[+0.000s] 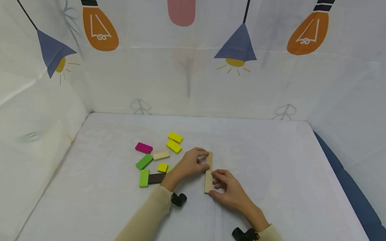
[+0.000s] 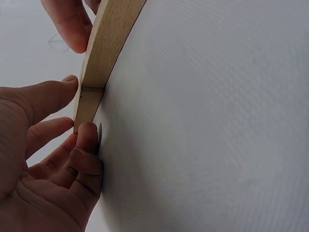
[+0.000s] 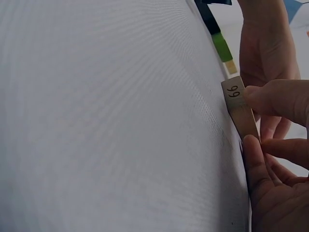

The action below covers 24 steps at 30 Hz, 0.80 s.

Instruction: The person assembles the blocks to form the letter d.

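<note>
Two plain wooden blocks lie end to end on the white table. My left hand (image 1: 191,163) holds the far wooden block (image 1: 209,160) from its left side, thumb near the joint and fingers toward the far end. The near wooden block (image 1: 208,182) is held by my right hand (image 1: 229,189) from the right, its thumb by the near end. In the left wrist view the ends of the blocks meet, with the near block (image 2: 108,43) above. Dark numerals mark the end of the near block (image 3: 235,92) in the right wrist view.
Left of my left hand lie loose blocks: yellow ones (image 1: 174,146), a magenta one (image 1: 144,148), green ones (image 1: 144,161), a plain wooden one (image 1: 161,155) and a dark one (image 1: 156,178). A printed white curtain (image 1: 197,85) rises behind the table (image 1: 264,157).
</note>
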Each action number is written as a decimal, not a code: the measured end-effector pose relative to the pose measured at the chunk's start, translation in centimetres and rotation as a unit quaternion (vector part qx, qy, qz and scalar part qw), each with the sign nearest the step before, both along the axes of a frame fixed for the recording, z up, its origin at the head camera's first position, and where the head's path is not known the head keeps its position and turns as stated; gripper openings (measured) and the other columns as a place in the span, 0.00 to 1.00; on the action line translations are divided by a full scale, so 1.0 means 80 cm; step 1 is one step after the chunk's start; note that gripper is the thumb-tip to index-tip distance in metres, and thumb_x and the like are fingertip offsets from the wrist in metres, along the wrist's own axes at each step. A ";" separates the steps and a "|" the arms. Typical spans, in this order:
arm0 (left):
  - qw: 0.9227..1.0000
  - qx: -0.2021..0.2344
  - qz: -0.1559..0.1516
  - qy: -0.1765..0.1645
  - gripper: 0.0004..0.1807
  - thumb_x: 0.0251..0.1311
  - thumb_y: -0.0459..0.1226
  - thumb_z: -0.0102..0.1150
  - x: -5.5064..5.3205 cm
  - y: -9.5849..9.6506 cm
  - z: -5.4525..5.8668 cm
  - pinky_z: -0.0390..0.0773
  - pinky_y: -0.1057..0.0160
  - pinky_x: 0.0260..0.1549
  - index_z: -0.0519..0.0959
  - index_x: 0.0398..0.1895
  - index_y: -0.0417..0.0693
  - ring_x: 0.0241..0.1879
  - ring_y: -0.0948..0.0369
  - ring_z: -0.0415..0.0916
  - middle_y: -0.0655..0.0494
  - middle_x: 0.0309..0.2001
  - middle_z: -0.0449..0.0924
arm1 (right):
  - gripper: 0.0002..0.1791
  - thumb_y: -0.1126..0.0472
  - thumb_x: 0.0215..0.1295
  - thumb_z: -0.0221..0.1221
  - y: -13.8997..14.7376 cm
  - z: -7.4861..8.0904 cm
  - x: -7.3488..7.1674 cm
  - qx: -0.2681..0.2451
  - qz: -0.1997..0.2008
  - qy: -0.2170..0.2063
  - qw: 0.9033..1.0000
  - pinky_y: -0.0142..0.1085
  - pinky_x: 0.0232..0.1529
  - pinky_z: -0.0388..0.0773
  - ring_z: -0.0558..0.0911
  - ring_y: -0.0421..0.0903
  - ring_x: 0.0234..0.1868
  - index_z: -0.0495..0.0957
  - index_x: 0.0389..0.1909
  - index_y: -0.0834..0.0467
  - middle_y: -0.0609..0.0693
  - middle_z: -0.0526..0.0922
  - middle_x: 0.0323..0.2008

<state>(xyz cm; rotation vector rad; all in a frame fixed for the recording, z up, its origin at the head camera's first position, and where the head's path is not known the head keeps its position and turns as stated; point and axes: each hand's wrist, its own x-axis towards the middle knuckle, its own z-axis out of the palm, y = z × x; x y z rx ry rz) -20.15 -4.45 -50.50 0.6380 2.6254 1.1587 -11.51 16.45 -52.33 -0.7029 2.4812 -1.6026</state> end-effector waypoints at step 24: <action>1.000 -0.010 0.008 0.011 0.26 0.64 0.37 0.69 0.001 0.002 -0.003 0.80 0.67 0.40 0.79 0.64 0.40 0.40 0.60 0.78 0.43 0.65 0.77 | 0.34 0.71 0.56 0.73 0.002 -0.005 -0.002 0.034 -0.002 0.013 0.999 0.36 0.47 0.84 0.83 0.45 0.43 0.74 0.63 0.74 0.64 0.76 0.57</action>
